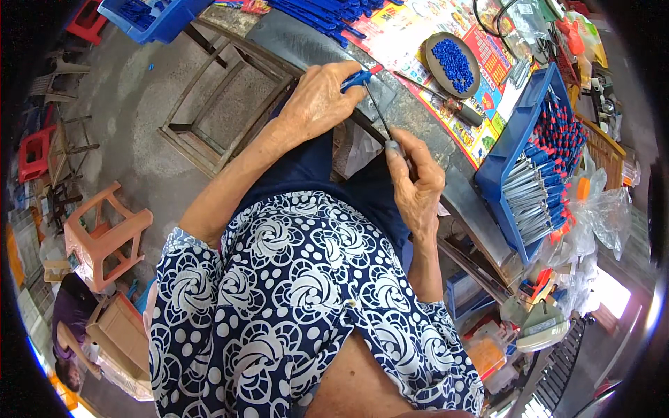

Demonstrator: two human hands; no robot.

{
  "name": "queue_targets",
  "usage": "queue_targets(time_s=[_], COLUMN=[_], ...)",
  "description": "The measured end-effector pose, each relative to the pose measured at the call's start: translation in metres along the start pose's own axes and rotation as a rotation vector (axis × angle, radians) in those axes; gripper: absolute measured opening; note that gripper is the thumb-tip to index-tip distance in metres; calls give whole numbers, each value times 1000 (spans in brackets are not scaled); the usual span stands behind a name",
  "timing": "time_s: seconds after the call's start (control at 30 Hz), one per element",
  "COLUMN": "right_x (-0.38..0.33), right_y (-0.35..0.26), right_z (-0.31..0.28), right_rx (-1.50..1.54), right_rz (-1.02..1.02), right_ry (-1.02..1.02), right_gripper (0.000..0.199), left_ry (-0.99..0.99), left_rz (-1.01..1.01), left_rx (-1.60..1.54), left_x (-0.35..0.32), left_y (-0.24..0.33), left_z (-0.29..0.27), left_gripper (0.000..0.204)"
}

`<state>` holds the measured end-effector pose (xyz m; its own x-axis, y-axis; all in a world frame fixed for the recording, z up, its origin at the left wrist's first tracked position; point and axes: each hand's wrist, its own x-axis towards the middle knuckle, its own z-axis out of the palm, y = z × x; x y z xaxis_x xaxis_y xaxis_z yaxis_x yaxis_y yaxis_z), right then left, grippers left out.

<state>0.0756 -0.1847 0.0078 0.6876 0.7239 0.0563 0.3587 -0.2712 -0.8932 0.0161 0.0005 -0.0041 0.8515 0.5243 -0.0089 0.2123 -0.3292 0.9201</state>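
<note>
My left hand (pixel 320 101) is closed over the table's near edge, gripping a small blue plastic handle (pixel 355 80) with a red end. Between the thumb and fingers of my right hand (pixel 418 181) is a thin dark metal rod (pixel 378 111). The rod slants up to the left, and its far tip meets the blue handle or lies right against it; which one I cannot tell. Beyond my hands, a shallow round dish (pixel 427 59) holds many tiny blue pieces. Near it on the table lies a screwdriver (pixel 463 111) with a dark handle.
Long blue plastic strips (pixel 313 17) are heaped at the table's far left. A blue bin (pixel 498 198) on the right holds many metal-ended blue-and-red pieces. Another blue bin (pixel 157 24) stands far left. A wooden frame (pixel 202 139) and pink stool (pixel 108 223) stand left; another person (pixel 73 306) is lower left.
</note>
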Motion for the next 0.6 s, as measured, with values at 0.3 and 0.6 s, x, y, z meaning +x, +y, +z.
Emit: queue_targets(time_s=[0.3, 0.6], right_x=[-2, -3], right_y=[-33, -12], right_z=[-20, -15], right_rx=[-924, -567], right_rz=[-529, -441], right_ry=[-5, 34], right_gripper=[37, 30], left_ry=[-17, 8], left_rz=[196, 290], left_rx=[339, 346], left_x=[-7, -7], left_y=[11, 8], left_z=[3, 8], left_gripper=[20, 14])
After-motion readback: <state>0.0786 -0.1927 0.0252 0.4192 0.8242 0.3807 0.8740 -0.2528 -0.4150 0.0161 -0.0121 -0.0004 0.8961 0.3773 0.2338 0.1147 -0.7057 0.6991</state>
